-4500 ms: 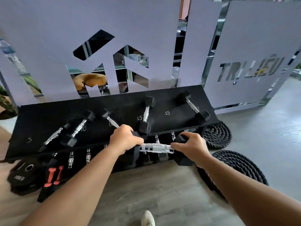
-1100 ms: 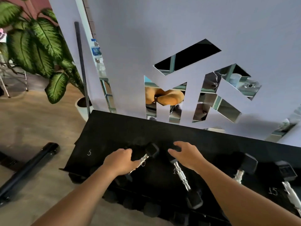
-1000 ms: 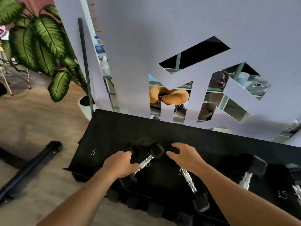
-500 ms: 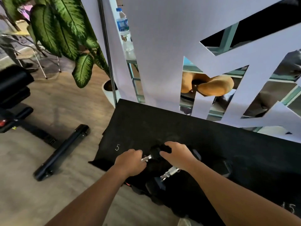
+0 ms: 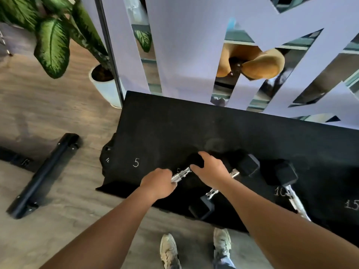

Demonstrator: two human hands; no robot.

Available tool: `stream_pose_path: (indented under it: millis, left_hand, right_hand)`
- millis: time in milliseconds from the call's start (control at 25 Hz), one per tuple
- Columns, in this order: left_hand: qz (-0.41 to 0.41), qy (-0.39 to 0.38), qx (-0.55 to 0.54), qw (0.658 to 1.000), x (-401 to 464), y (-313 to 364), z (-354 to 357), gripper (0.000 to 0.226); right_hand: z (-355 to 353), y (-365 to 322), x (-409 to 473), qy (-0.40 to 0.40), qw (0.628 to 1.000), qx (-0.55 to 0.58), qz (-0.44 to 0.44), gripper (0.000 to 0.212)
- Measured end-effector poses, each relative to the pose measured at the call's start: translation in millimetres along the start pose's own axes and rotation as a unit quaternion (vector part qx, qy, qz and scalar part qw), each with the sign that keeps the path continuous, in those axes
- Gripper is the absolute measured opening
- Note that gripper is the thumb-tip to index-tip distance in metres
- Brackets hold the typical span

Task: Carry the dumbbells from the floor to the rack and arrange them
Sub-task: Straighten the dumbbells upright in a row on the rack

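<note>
- Dumbbells lie on the sloping black rack (image 5: 174, 121); the nearest dumbbell (image 5: 181, 174) shows only a short stretch of its knurled chrome handle, since both hands cover its ends.
- Left hand (image 5: 158, 184) is curled around the lower end of that handle, knuckles up; the weight head at that end is hidden under the fist.
- Right hand (image 5: 210, 169) lies over the upper black head, fingers bent around it, thumb towards the handle.
- Both forearms reach in from the bottom edge, nearly parallel.
- A second dumbbell (image 5: 248, 166) lies just right of the held one, its handle mostly hidden behind the right wrist; its lower head (image 5: 202, 208) sits at the rack's front edge.
- A third dumbbell (image 5: 285, 173) lies further right, with its lower end behind the right forearm.
- Chalk writing on the rack reads "5" (image 5: 136, 162) left of the hands, "10" (image 5: 279, 191) right of them, and "15" cut by the right edge.
- Two pale shoes (image 5: 169, 251) stand on the wooden floor in front of the rack.
</note>
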State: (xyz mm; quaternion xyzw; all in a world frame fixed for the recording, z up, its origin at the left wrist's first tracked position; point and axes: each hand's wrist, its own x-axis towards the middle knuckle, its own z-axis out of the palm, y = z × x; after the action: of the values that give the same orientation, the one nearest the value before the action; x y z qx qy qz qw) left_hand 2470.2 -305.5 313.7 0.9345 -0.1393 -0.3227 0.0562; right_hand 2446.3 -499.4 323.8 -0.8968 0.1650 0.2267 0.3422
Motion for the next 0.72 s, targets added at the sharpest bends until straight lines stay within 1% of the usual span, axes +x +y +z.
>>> stream_pose_path:
  millis: [120,280,400,480,560,640,720]
  left_hand:
    - [0.024,0.007,0.007,1.000,11,-7,11,0.026]
    - [0.049,0.006,0.017,0.999,25,-13,18,0.027]
    - [0.052,0.010,0.003,0.999,30,-11,20,0.021]
    - [0.045,0.009,-0.011,0.999,31,-12,22,0.023]
    - [0.028,0.008,-0.052,0.998,35,-15,23,0.031]
    - [0.009,0.009,-0.115,0.993,38,-17,25,0.040]
    - [-0.011,0.019,-0.181,0.983,38,-16,28,0.041]
  right_hand:
    - [22,0,4,0.051,0.998,0.020,0.020,0.074]
    - [38,3,10,0.111,0.990,0.077,0.037,0.075]
    - [40,3,17,0.122,0.987,0.095,0.036,0.075]
    - [38,-2,22,0.122,0.988,0.092,0.019,0.074]
    - [33,-9,30,0.119,0.990,0.074,-0.014,0.074]
    - [28,-19,39,0.107,0.992,0.051,-0.052,0.074]
    - [26,-28,47,0.090,0.992,0.032,-0.084,0.072]
